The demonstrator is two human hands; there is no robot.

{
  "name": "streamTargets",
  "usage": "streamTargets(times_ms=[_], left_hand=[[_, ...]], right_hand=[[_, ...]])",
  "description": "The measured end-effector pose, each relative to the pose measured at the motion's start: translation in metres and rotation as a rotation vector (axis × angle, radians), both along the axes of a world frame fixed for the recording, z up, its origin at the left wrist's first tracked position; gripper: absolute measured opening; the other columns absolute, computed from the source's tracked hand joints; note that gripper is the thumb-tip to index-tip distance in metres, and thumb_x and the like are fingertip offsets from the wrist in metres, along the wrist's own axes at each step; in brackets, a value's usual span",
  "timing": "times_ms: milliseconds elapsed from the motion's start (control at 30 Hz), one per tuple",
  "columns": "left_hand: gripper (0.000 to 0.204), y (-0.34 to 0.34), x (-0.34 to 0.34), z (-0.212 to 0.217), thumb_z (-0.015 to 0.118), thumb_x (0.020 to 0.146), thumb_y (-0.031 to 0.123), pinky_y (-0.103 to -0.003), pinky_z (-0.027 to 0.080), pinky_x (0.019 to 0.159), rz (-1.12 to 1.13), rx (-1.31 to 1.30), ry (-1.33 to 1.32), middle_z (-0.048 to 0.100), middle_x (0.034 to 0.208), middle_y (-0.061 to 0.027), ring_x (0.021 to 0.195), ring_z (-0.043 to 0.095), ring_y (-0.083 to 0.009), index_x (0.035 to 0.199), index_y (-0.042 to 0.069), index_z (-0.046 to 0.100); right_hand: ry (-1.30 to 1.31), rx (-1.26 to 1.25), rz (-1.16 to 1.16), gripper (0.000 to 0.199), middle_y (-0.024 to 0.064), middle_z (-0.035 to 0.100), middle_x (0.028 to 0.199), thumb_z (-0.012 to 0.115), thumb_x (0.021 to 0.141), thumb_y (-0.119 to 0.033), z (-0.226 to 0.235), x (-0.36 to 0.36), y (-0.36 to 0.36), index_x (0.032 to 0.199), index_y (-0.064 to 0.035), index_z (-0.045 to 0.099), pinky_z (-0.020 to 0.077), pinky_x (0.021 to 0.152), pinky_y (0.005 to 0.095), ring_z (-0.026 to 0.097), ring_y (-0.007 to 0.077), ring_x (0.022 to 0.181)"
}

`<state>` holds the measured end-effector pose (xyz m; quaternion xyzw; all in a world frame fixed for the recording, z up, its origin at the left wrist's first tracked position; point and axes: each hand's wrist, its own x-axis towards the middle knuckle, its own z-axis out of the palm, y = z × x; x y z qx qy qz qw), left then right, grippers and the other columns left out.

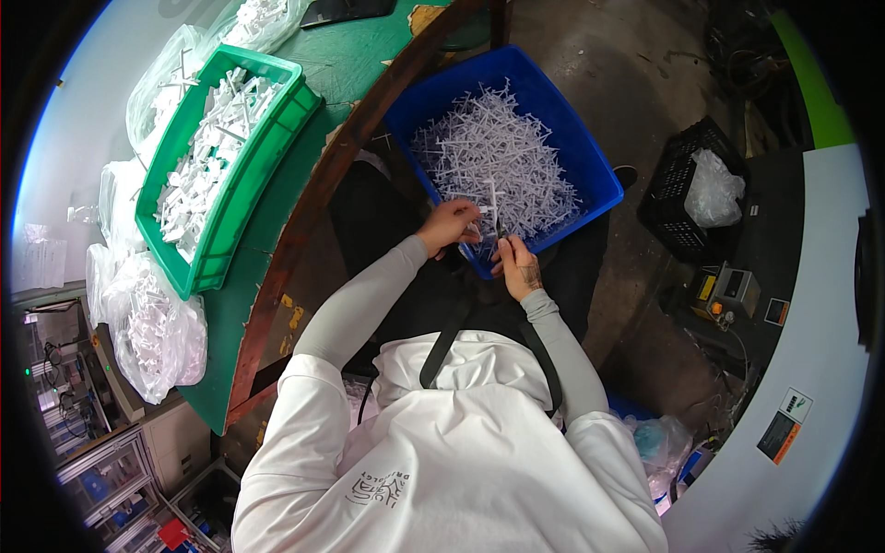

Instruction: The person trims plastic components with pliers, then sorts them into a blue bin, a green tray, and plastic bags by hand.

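Observation:
A deep blue plastic bin (pixel 593 187) stands in front of me, heaped with thin white branching plastic pieces (pixel 502 152). Over its near edge, my left hand (pixel 450 227) pinches a small white branching plastic piece (pixel 492 198) between its fingers. Close beside it on the right, my right hand (pixel 518 265) is closed, its fingertips near the same piece. Something narrow and dark shows just above the right fingers, too small to name. The two hands are apart by a small gap.
At left, a green tray (pixel 207 235) of white plastic parts sits on a green-topped table (pixel 336 60) with a wooden edge. Clear bags (pixel 152 323) of white pieces lie along it. To the right are a black crate (pixel 678 198) holding a clear bag and a small metal device (pixel 736 290).

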<state>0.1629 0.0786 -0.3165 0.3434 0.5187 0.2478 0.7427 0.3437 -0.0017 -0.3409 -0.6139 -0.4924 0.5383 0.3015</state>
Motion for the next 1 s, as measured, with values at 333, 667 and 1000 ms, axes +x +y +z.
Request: streamTargets(times_ms=[333,667,1000], left_hand=[[0.024,-0.0002,0.0015,0.0056,0.050,0.095,0.023,-0.028,0.056,0.067,-0.113,-0.017,0.017,0.059,0.086,-0.0090,0.073,0.063,-0.0172,0.101,0.001,0.055],[0.026,-0.0019,0.0027,0.0050,0.050,0.095,0.026,-0.028,0.055,0.069,-0.168,-0.023,0.056,0.059,0.086,-0.0074,0.073,0.064,-0.0163,0.100,0.001,0.056],[0.022,-0.0016,0.0033,0.0051,0.051,0.094,0.024,-0.028,0.055,0.072,-0.226,-0.054,0.073,0.060,0.090,-0.0077,0.078,0.062,-0.0164,0.101,0.003,0.056]], right_hand=[[0.153,0.060,-0.075,0.044,0.0119,0.067,0.083,0.052,0.094,-0.026,-0.0075,0.0025,-0.0029,0.128,-0.0059,0.033,0.0502,0.068,0.0296,0.064,0.0169,0.072],[0.151,0.037,-0.057,0.055,0.0120,0.067,0.085,0.051,0.094,-0.027,-0.0057,0.0051,-0.0026,0.138,-0.0097,0.024,0.0501,0.071,0.0305,0.066,0.0181,0.073],[0.142,0.030,-0.030,0.051,0.0118,0.068,0.087,0.049,0.094,-0.029,-0.0091,0.0064,-0.0028,0.136,-0.0084,0.030,0.0498,0.072,0.0300,0.066,0.0183,0.073]])
